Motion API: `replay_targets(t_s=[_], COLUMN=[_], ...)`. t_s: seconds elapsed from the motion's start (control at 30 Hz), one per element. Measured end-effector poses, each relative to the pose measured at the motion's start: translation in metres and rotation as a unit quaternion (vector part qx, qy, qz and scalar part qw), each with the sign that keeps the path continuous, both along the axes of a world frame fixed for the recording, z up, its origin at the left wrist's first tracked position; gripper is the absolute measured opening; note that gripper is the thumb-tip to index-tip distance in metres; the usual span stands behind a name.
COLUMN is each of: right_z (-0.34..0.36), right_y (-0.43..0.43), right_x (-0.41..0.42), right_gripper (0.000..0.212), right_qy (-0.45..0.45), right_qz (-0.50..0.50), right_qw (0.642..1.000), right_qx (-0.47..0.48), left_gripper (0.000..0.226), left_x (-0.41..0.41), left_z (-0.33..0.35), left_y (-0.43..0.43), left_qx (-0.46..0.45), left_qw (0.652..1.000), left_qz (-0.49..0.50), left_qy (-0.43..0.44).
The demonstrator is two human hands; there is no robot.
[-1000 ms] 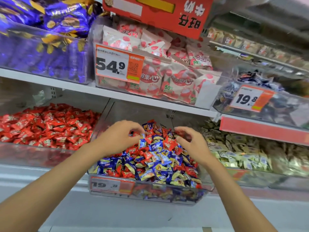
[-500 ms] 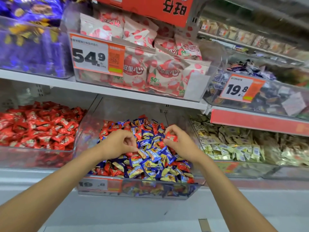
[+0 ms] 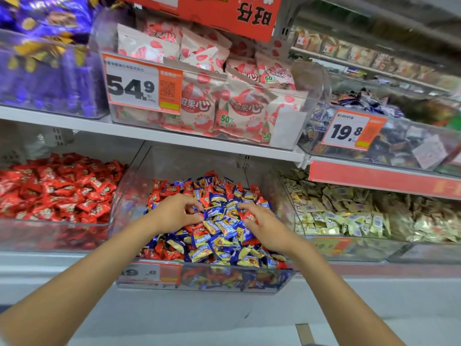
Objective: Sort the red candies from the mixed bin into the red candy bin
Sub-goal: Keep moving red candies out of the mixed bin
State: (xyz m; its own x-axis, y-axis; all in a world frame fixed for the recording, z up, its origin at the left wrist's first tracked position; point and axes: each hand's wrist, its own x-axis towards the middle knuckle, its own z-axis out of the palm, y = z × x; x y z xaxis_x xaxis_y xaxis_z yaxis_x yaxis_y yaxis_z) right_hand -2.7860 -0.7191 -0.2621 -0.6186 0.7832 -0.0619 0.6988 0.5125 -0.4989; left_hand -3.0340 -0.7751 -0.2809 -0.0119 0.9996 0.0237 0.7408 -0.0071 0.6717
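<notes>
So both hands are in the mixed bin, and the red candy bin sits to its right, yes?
No: the head view shows the red candy bin to the left of the mixed bin. The left hand and right hand are indeed in the mixed bin.

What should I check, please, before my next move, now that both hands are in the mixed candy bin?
1. The left hand is over the mixed bin: ok.
2. The right hand is over it too: ok.
3. The left hand pinches a red piece: cannot tell; its fingers curl over wrappers.
4. The right hand holds the red wrapper by its thumb: cannot tell.
5. The red candy bin stands open beside, to the left: ok.
6. The mixed bin is free of red candies: not ok, many lie there.
</notes>
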Motion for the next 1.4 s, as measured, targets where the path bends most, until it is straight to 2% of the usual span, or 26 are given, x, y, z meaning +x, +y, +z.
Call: replay_targets(t_s=[0.1,0.23,0.3,0.4,0.47,0.57,0.67,0.73,0.87,0.93,1.0,1.13,1.27,1.4], right_z=[-0.008,-0.002,0.004,0.02,0.031,0.038,0.033,0.028,0.012,0.004,0.001,0.003,0.012,0.023], right_y=[-0.002,-0.004,-0.003,-0.003,-0.005,-0.008,-0.015,-0.018,-0.016,-0.014,-0.015,-0.021,-0.021,-0.018], right_x=[-0.004,-0.004,-0.003,0.002,0.007,0.014,0.017,0.016,0.014,0.015,0.016,0.016,0.015,0.016], right_gripper=[0.026,0.009,0.007,0.016,0.023,0.028,0.014,0.01,0.018,0.024,0.021,0.008,0.012,0.019], right_qy=[0.003,0.069,0.139,0.247,0.272,0.246,0.235,0.21,0.059,-0.011,-0.037,-0.007,0.109,0.177], right_qz=[-0.012,-0.032,-0.072,-0.115,-0.132,-0.127,-0.099,-0.089,-0.085,-0.065,-0.048,-0.047,-0.103,-0.117], right_qw=[1.0,0.997,0.988,0.962,0.953,0.96,0.965,0.973,0.993,0.997,0.998,0.999,0.988,0.977], right_qx=[0.017,0.018,0.013,0.012,0.001,-0.03,-0.057,-0.029,0.058,0.045,0.026,0.012,0.04,0.026], left_gripper=[0.023,0.018,0.017,0.039,0.051,0.041,0.025,0.024,0.022,0.015,0.016,0.025,0.018,0.01], left_x=[0.002,0.002,0.001,-0.001,-0.001,-0.001,-0.005,-0.007,-0.002,0.001,-0.003,-0.004,-0.003,0.002], left_z=[-0.002,0.0,0.005,0.017,0.022,0.018,0.012,0.01,0.005,0.004,0.002,0.0,0.011,0.018], left_y=[0.0,-0.002,-0.006,-0.012,-0.018,-0.022,-0.023,-0.022,-0.024,-0.025,-0.023,-0.024,-0.031,-0.034], left_qx=[-0.034,0.009,0.047,0.087,0.097,0.072,0.062,0.066,0.006,-0.028,-0.024,-0.005,0.066,0.07], left_qw=[0.999,1.0,0.998,0.995,0.994,0.996,0.996,0.997,0.998,0.997,0.999,1.0,0.997,0.996], left_qz=[-0.011,0.012,0.021,0.037,0.047,0.055,0.056,0.043,-0.05,-0.063,-0.04,-0.01,0.033,0.05], left_qy=[0.001,-0.014,-0.027,-0.029,-0.025,-0.013,-0.037,-0.019,0.024,0.02,0.016,0.01,0.005,-0.02])
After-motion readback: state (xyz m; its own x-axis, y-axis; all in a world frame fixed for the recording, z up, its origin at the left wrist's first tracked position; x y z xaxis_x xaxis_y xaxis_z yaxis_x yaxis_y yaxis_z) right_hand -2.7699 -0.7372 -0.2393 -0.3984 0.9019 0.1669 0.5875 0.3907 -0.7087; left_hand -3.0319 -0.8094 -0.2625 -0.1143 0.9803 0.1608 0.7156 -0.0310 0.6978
